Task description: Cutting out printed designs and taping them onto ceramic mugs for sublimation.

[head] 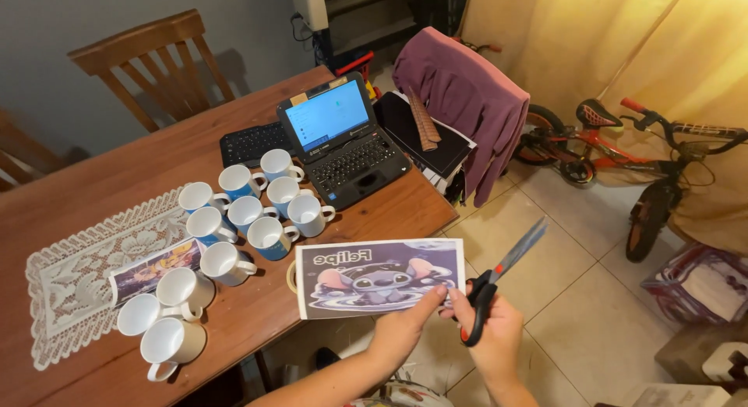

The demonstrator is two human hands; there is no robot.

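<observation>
My left hand (405,329) pinches the lower right edge of a printed sheet (379,278) showing a blue cartoon creature, held flat over the near table edge. My right hand (492,333) grips a pair of scissors (499,276) with black and red handles, blades pointing up and to the right, just right of the sheet. The blades look closed and do not touch the paper.
Several white and blue mugs (248,212) stand on the wooden table (140,165) beside a lace runner (74,282) and another print (148,268). An open laptop (343,142) and keyboard (249,142) sit behind. Chairs, a purple cloth (463,95) and a red bicycle (631,150) stand nearby.
</observation>
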